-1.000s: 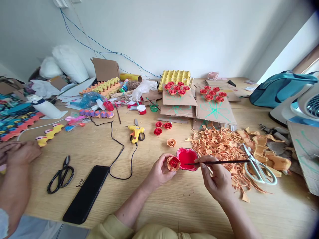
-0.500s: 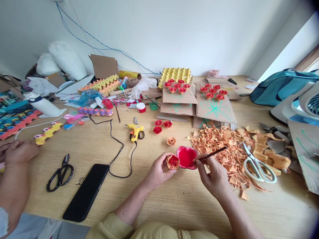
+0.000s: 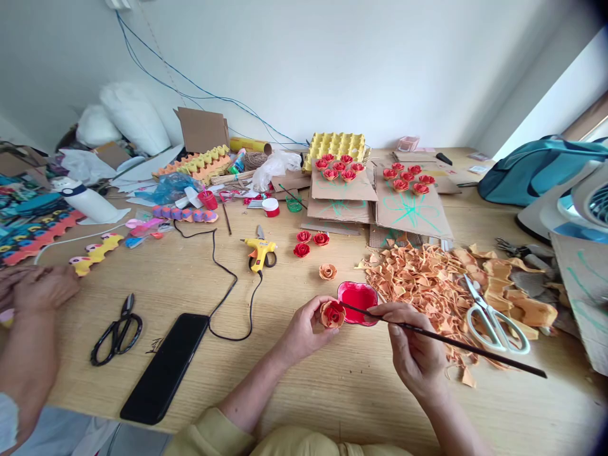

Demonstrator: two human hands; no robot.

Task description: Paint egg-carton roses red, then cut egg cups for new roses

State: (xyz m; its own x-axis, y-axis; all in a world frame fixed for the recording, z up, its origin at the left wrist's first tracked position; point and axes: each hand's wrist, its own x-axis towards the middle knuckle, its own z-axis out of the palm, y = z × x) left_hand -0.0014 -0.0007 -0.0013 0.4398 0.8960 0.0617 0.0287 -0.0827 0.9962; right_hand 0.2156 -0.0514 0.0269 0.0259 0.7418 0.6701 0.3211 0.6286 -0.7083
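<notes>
while the left hand point(image 3: 304, 332) is closed lightly on a half-red rose point(image 3: 332, 315), thumb beneath and fingers behind, the flower faces up with its red heart and bare orange outer petals showing. the right hand point(image 3: 418, 354) has thumb and fingers pinched together on a slim dark brush point(image 3: 456, 342), its tip at the upper edge of the rose; whether it touches a petal i can't quite tell.

the rose looks very light, its petals thin and probably stiff like moulded pulp, so i'd guess they could bend, tear or come loose under a hard squeeze. the safest hold would be low on the orange outside, near the base, since the red heart may be wet, slippery and easy to smudge. the brush seems light and rigid too, best gripped near its bristle end, as here, for fine control.

just beyond the fingers sits the scalloped dish point(image 3: 358, 284) of red paint point(image 3: 356, 299), shallow, and likely to slop if knocked. past it lies an orange rose point(image 3: 327, 272), then three red roses point(image 3: 304, 236) close together. to the right, orange scraps point(image 3: 408, 272) spread in a loose heap beside the white scissors point(image 3: 494, 326).
</notes>
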